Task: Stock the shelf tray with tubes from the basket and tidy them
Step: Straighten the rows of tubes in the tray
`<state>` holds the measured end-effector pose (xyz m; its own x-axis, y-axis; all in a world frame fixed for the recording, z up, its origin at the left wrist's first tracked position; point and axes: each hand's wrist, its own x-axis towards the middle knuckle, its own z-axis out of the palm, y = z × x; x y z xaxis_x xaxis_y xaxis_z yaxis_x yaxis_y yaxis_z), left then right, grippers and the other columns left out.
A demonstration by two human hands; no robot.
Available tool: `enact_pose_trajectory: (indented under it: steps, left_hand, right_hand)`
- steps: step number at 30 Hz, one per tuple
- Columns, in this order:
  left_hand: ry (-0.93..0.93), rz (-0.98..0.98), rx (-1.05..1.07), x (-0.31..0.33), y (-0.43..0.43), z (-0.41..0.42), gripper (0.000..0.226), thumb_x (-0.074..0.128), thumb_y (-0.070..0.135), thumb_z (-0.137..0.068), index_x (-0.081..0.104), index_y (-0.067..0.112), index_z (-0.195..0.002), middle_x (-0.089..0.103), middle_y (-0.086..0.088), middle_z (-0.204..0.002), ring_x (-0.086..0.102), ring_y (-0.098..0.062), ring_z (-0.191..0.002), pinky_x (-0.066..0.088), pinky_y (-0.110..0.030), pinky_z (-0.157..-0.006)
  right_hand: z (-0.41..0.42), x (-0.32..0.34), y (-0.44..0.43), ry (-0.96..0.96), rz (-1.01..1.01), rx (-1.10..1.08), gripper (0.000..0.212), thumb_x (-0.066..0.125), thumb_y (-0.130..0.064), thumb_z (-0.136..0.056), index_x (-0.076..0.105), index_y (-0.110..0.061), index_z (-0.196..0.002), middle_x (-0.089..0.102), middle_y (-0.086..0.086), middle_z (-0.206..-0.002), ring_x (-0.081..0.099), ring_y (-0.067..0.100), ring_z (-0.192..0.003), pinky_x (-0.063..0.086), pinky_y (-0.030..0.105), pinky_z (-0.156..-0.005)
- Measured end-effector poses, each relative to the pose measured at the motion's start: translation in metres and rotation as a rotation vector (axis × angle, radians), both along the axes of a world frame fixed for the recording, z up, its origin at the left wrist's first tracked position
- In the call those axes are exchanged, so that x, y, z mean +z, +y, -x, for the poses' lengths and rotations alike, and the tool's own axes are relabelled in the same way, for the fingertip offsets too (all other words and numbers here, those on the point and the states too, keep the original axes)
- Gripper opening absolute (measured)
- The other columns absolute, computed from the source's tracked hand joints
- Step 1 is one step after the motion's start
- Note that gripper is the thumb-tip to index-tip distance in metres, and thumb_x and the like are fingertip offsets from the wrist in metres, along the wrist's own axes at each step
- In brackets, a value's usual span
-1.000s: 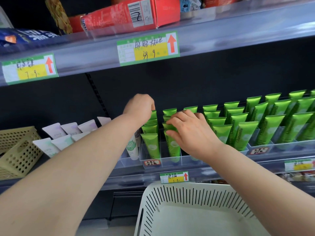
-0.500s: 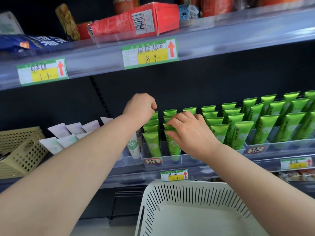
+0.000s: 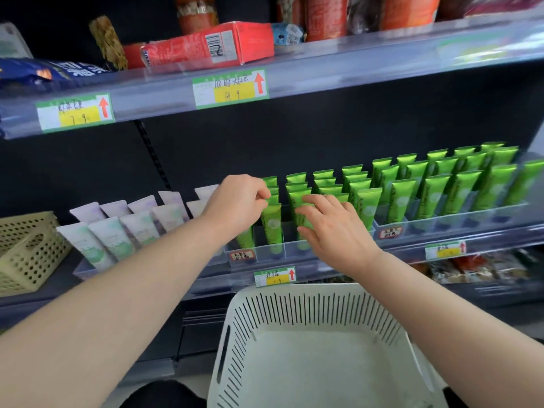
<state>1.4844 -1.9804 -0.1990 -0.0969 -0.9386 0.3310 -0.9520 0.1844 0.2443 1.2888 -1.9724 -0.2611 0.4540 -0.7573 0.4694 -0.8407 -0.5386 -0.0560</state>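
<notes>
Fingers (image 3: 263,193) of your left hand (image 3: 238,201) are curled in, and their tips with the thumb pinch the crimped top of one of the green tubes (image 3: 272,222) near the left end of the clear shelf tray (image 3: 290,250). Your right hand (image 3: 338,231) lies just beside it. Its fingers (image 3: 312,200) are nearly straight and a little apart, laid flat against the fronts of the tubes in the next column and gripping nothing. The green tubes stand cap-down in the tray's narrow compartments, one behind another and leaning slightly back. More of them fill a second tray (image 3: 459,219) to your right on the same shelf (image 3: 500,240).

The white slatted basket (image 3: 309,301) sits below the shelf edge, between your forearms, with its pale floor showing. A small price label (image 3: 275,275) hangs on the shelf strip just above its rim.

To your left, pale tubes (image 3: 112,237) stand in their own tray, and a yellow perforated basket (image 3: 32,254) sits beyond them. A red box (image 3: 206,48) lies on the shelf above.
</notes>
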Motion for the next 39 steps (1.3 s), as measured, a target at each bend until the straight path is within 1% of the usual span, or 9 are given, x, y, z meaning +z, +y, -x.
enact_pose_trajectory:
  steps: [4,11,17,23,26,28,34,37,39]
  left_hand:
    - [-0.019,-0.042,-0.002,-0.013,0.010,0.018,0.017,0.063,0.019,-0.089,0.072,0.025,-0.102,0.070,0.006,-0.100,0.063,-0.017,-0.097,0.053,-0.039,-0.085]
    - [-0.025,-0.041,0.023,-0.011,0.013,0.025,0.021,0.060,0.014,-0.091,0.071,0.021,-0.108,0.068,0.003,-0.107,0.061,-0.018,-0.102,0.052,-0.040,-0.087]
    - [0.004,-0.014,-0.030,-0.004,0.005,0.050,0.022,0.063,0.019,-0.090,0.071,0.019,-0.110,0.069,0.001,-0.107,0.062,-0.018,-0.103,0.051,-0.036,-0.089]
    - [-0.057,-0.023,-0.065,-0.010,-0.015,0.077,0.025,0.061,0.019,-0.093,0.068,0.021,-0.117,0.068,-0.001,-0.115,0.061,-0.021,-0.109,0.050,-0.038,-0.092]
    - [-0.113,-0.050,-0.049,-0.012,-0.021,0.084,0.022,0.058,0.015,-0.093,0.071,0.022,-0.109,0.069,-0.001,-0.108,0.062,-0.023,-0.103,0.053,-0.039,-0.085]
    - [-0.151,-0.065,-0.024,-0.013,-0.024,0.084,0.024,0.057,0.009,-0.091,0.072,0.022,-0.104,0.068,0.000,-0.105,0.062,-0.024,-0.100,0.054,-0.039,-0.081]
    - [-0.222,-0.094,0.120,-0.011,-0.028,0.076,0.033,0.052,-0.007,-0.079,0.070,0.012,-0.097,0.067,-0.008,-0.099,0.063,-0.031,-0.088,0.056,-0.039,-0.072]
    - [-0.222,-0.090,0.132,-0.014,-0.029,0.076,0.027,0.055,-0.003,-0.082,0.070,0.015,-0.095,0.066,-0.005,-0.096,0.064,-0.029,-0.087,0.054,-0.035,-0.067]
    - [-0.190,-0.084,0.119,-0.015,-0.031,0.077,0.023,0.058,0.002,-0.085,0.071,0.020,-0.094,0.066,-0.002,-0.098,0.064,-0.028,-0.090,0.052,-0.033,-0.067]
  right_hand:
    - [0.014,-0.004,0.008,0.010,0.000,-0.017,0.040,0.064,-0.031,-0.087,0.059,-0.016,-0.124,0.054,0.005,-0.134,0.054,0.026,-0.117,0.046,0.044,-0.085]
    - [0.019,-0.003,0.006,0.009,-0.032,-0.065,0.051,0.057,-0.024,-0.091,0.044,-0.014,-0.139,0.043,0.004,-0.145,0.040,0.024,-0.134,0.038,0.045,-0.098]
    - [0.026,-0.006,0.002,0.004,-0.077,-0.136,0.057,0.052,-0.023,-0.093,0.032,-0.015,-0.146,0.031,0.002,-0.152,0.029,0.021,-0.139,0.033,0.043,-0.103]
    - [0.031,-0.006,0.000,-0.028,-0.061,-0.144,0.059,0.059,-0.019,-0.088,0.038,-0.013,-0.143,0.037,0.004,-0.149,0.034,0.023,-0.137,0.037,0.046,-0.099]
    - [0.033,-0.006,-0.003,-0.005,-0.067,-0.123,0.060,0.056,-0.022,-0.090,0.034,-0.014,-0.145,0.032,0.003,-0.152,0.030,0.022,-0.139,0.034,0.045,-0.101]
    - [0.034,-0.005,-0.003,-0.010,-0.062,-0.112,0.060,0.058,-0.023,-0.089,0.036,-0.013,-0.144,0.034,0.004,-0.151,0.032,0.023,-0.138,0.036,0.045,-0.100]
    - [0.033,-0.006,-0.006,-0.001,-0.063,-0.099,0.060,0.059,-0.025,-0.090,0.036,-0.013,-0.144,0.034,0.005,-0.151,0.031,0.024,-0.139,0.036,0.046,-0.100]
    - [0.029,-0.008,-0.005,-0.012,-0.065,-0.091,0.058,0.059,-0.024,-0.089,0.038,-0.013,-0.142,0.035,0.005,-0.150,0.031,0.024,-0.139,0.036,0.045,-0.100]
    - [0.027,-0.008,-0.005,-0.011,-0.060,-0.090,0.058,0.059,-0.024,-0.089,0.038,-0.013,-0.142,0.036,0.005,-0.150,0.031,0.023,-0.139,0.036,0.044,-0.100]
